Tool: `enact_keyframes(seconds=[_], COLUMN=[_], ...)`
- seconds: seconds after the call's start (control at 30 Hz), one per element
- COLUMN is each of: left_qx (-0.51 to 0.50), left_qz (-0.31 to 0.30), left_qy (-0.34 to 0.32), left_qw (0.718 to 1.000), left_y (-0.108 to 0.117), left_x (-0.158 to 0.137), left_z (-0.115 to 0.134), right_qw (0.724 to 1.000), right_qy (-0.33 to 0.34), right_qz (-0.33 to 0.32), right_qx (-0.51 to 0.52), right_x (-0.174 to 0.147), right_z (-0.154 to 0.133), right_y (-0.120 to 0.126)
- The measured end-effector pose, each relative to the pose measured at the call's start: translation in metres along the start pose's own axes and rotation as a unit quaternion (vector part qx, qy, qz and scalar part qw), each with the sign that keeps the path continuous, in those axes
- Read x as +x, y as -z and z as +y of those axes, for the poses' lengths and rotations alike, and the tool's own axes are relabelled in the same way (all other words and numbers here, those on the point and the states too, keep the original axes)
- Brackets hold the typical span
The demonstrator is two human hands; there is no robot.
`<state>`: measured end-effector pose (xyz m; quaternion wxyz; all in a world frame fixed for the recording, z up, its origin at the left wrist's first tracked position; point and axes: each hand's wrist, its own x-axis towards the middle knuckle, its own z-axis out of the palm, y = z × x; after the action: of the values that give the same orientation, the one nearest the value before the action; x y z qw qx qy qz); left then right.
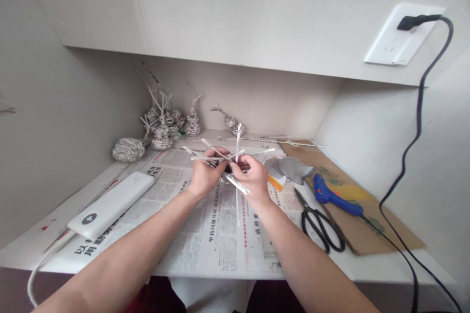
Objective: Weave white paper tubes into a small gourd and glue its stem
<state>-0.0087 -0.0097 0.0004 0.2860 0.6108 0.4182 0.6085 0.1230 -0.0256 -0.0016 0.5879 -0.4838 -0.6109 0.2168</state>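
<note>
Both hands meet over the middle of the desk around a small woven piece of rolled newspaper strips (238,145), whose loose ends splay out in several directions. My left hand (208,172) grips it from the left, thumb and fingers bent inward. From the right, my right hand (253,173) pinches strips between thumb and fingers. A pale strip hangs below the right hand toward the desk. The woven body underneath is mostly hidden by the fingers. Spread newspaper (200,227) covers the desk beneath both hands.
Woven gourd shapes (161,134) and a woven ball (128,150) stand at the back left. Black scissors (319,222), a blue glue gun (336,196) and cardboard (370,220) lie right. A white power bank (113,203) lies left. A black cord (403,156) hangs from the wall socket (389,44).
</note>
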Motion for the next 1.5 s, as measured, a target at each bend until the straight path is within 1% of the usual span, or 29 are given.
enact_keyframes(seconds=[0.1,0.33,0.43,0.5,0.6,0.77,0.87,0.93,1.03,1.1,1.3,1.5], left_qx=[-0.013,-0.032,-0.032,-0.031,-0.034,-0.049,-0.054,-0.056,-0.056,-0.056,-0.058,-0.041], left_qz=[0.003,0.015,0.012,0.007,0.001,-0.004,0.013,0.022,0.012,0.005,0.009,0.004], left_qy=[0.009,0.036,0.037,0.034,0.031,0.05,0.05,0.05,0.046,0.039,0.024,0.0], left_qw=[1.0,0.999,0.999,0.999,0.999,0.998,0.997,0.997,0.997,0.998,0.998,0.999], left_y=[-0.001,-0.002,-0.003,-0.003,-0.003,-0.003,-0.003,-0.003,-0.004,-0.004,-0.005,-0.004], left_x=[0.0,0.0,-0.001,-0.001,-0.001,0.0,0.0,0.0,0.0,0.0,0.0,-0.002], left_z=[0.001,-0.001,0.001,0.002,0.003,-0.001,-0.003,-0.004,-0.005,-0.006,-0.007,-0.01], right_qw=[0.998,0.987,0.981,0.981,0.988,0.997,0.999,0.998,0.987,0.977,0.973,0.946], right_qy=[0.024,0.063,0.066,0.063,0.055,0.038,-0.004,-0.044,-0.114,-0.142,-0.134,-0.193], right_qz=[0.008,-0.003,-0.006,-0.005,0.005,0.021,0.027,0.04,0.059,0.068,0.063,0.103], right_qx=[-0.049,-0.151,-0.182,-0.184,-0.144,-0.06,-0.018,0.015,0.101,0.147,0.178,0.238], right_x=[-0.002,-0.003,-0.003,-0.002,-0.001,0.001,0.003,0.005,0.009,0.011,0.011,0.011], right_z=[-0.002,-0.003,-0.004,-0.003,0.0,0.001,0.0,0.002,0.01,0.016,0.022,0.017], right_y=[0.001,0.004,0.005,0.005,0.004,0.002,0.001,0.0,-0.003,-0.005,-0.008,-0.013])
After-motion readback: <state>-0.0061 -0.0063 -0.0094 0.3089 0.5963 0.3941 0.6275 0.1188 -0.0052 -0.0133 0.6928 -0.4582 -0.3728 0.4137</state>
